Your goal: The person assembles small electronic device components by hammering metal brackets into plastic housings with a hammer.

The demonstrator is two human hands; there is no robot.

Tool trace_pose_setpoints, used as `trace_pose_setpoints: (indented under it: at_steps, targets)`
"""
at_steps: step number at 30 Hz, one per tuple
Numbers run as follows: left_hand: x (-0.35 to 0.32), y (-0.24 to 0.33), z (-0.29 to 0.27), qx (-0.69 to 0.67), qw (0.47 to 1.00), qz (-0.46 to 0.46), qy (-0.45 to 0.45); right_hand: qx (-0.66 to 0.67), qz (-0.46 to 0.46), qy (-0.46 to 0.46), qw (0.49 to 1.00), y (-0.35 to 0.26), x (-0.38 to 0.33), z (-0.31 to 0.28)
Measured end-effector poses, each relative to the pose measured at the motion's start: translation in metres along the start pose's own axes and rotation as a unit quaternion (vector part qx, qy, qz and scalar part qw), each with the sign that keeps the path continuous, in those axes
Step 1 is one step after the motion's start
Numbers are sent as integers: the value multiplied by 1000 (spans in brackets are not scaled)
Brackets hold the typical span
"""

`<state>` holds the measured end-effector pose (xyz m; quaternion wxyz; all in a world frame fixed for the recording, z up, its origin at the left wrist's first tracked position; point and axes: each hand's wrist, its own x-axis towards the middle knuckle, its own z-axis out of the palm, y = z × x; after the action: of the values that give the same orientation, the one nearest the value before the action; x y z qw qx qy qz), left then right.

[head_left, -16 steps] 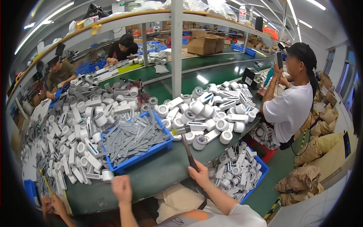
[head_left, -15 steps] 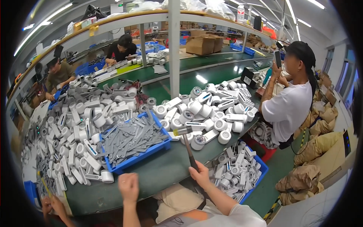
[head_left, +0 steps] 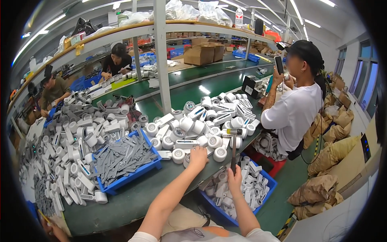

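Note:
My left hand point(head_left: 198, 158) reaches over the bench into the near edge of a heap of white handheld fans point(head_left: 197, 125). Its fingers are bent and closed round a white fan piece, mostly hidden beneath them. In my right hand point(head_left: 234, 177) a hammer point(head_left: 234, 151) stands upright, gripped by the lower handle. Its head point(head_left: 234, 132), metal with a yellowish end, is up in front of the heap's right end. The fans have round grilled heads and flat handles, some with a blue-and-dark strip.
A blue tray point(head_left: 133, 175) of flat grey plastic strips point(head_left: 125, 159) sits left on the green bench point(head_left: 133, 205), beside more fans point(head_left: 76, 161). Below the bench's right edge, a blue crate point(head_left: 264, 197) holds fans. A person in white point(head_left: 296, 117) stands right, holding a phone. Two people sit far left.
My left hand has moved forward and right from the bench's front into the fans. My right hand has shifted right with the hammer, now more upright. The whole view has turned slightly right.

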<state>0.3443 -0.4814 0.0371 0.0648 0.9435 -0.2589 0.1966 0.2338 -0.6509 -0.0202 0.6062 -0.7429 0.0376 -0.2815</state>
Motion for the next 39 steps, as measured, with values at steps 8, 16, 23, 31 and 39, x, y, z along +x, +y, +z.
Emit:
trace_pose_setpoints:
  at_steps: [8,16,23,31,39]
  targets:
    - [-12,-10,-13,-33,989,-12,-144,6,-9,-28,1000,0,47,14]
    - [-83,-41,-62,-163,976,-83,-116,23,-7,-31,999,4,44,25]
    - [-136,-62,-81,-190,975,-95,-70,157,51,-89,982,-2,34,50]
    - [-193,-53,-157,-128,988,-82,38,94,19,-95,991,11,16,49]
    - [-324,-68,-135,-234,848,-400,257,233,84,-274,929,-65,-43,98]
